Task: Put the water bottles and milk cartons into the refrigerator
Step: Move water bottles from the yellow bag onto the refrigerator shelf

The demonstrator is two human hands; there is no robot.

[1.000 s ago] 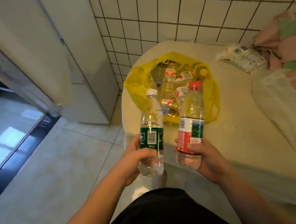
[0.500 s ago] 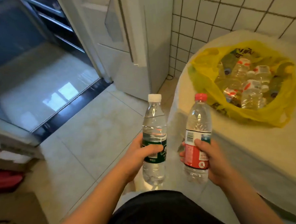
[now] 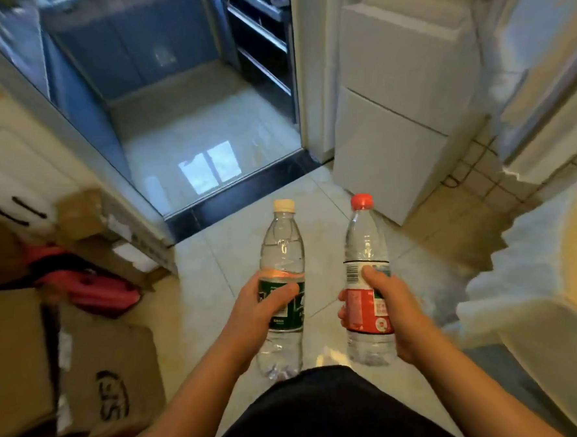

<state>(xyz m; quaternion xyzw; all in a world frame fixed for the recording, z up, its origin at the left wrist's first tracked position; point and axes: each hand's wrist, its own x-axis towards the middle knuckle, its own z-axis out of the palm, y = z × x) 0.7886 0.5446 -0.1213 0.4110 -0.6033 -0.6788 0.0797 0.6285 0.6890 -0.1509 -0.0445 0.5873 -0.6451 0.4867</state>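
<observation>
1. Green bottle [image 3: 282, 249]: white cap, upright, carried at centre view above the floor. The left hand [image 3: 262, 307] grasps it round the green label, thumb across the front.
2. Red bottle [image 3: 365, 244]: red cap, upright, just beside the green one at its 3 o'clock, not touching. The right hand [image 3: 392, 310] grasps it round the red label, thumb up on the barcode.
3. Both look full and capped. No milk cartons in view.
4. Fridge [image 3: 395, 110]: white, two doors, at 1 o'clock from the bottles, well apart. Both doors look closed; no handle visible from here.
5. Step in hand, as I judge it: carry both bottles to the fridge.
6. To do it well: keep them upright and apart. Both hands are full, so tuck one bottle under an arm or hold both in one hand before pulling the door. Grips sit mid-body, which should be steady.
7. Surroundings: dark sill [image 3: 245, 194] at 12 o'clock, boxes [image 3: 110, 371] at 8 o'clock, table [image 3: 540, 321] at 3 o'clock. The floor path to the fridge looks open.
</observation>
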